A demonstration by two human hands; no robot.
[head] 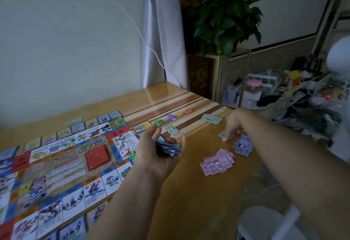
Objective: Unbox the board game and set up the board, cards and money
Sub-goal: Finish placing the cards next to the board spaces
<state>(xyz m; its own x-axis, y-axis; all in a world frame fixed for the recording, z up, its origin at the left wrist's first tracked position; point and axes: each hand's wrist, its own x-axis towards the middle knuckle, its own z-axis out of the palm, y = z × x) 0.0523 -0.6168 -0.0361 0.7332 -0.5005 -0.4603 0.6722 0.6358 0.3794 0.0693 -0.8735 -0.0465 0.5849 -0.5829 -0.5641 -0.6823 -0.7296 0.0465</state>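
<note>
A fanned stack of blue notes [168,147] is being held above the surface [189,192], just off the right edge of the board [56,164], with the fingers [156,133] of the left hand [151,156] curled around it. A single blue note [226,135] is being pressed onto the surface by the downward-stretched fingers of the right hand [233,124], just beside a purple pile [244,146], and a pink pile [217,161] is being shown nearer. Green notes [211,118] and star tokens [170,117] are being displayed farther back.
</note>
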